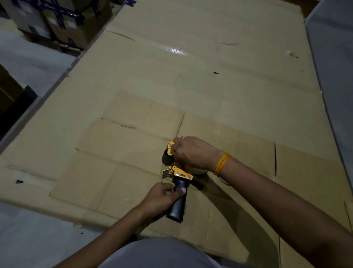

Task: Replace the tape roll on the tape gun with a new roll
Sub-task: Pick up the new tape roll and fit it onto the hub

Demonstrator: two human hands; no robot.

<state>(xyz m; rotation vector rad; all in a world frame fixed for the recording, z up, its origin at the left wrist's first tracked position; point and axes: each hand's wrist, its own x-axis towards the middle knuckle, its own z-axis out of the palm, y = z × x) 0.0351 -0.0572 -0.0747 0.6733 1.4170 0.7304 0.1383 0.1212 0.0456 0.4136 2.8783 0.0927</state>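
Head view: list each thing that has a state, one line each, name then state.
Tape gun: held off the cardboard by both hands, handle toward the person.
Handle: gripped by the left hand.
Right hand: closed over the gun's top, hiding the roll.
Cardboard sheet: lying flat, unfolded.
Boxes: stacked, taped shut.

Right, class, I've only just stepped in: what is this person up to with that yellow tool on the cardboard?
A person is working on a tape gun over flattened cardboard sheets. The left hand grips the black handle, holding the tool steady. The right hand, with an orange thread band at the wrist, is closed over the front of the yellow frame, near the dark roller. A pale roll shows partly under that hand; whether it is seated cannot be told.
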